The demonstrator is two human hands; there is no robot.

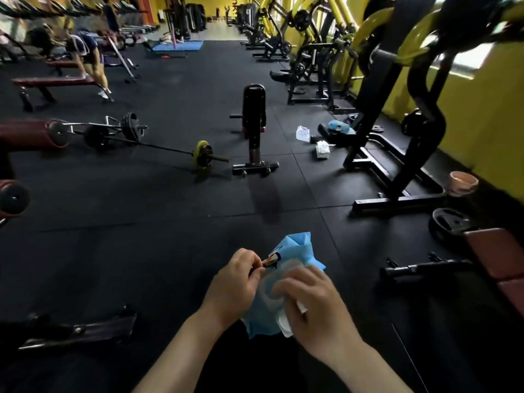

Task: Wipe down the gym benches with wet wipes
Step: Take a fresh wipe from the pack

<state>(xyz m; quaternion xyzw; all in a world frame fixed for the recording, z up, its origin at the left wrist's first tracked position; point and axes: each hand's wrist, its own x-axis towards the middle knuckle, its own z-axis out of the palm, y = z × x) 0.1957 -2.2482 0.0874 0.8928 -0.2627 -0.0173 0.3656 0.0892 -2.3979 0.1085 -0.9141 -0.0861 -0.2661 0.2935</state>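
I hold a blue pack of wet wipes [297,251] in front of me, low in the middle of the head view. My left hand [236,285] pinches the pack's flap at its left edge. My right hand [309,302] grips the pack's right side, with a bit of white wipe showing under the fingers. A dark red padded bench [499,256] stands at the right edge. An upright black bench [253,120] stands mid-floor ahead. A flat dark red bench [54,82] sits far left.
A barbell with plates [136,137] lies on the black rubber floor to the left. Wipe packs and a blue cap [323,137] lie by a black and yellow machine frame [397,154]. A weight plate [450,222] and a pink bowl [463,182] sit right. A person [88,58] stands far left.
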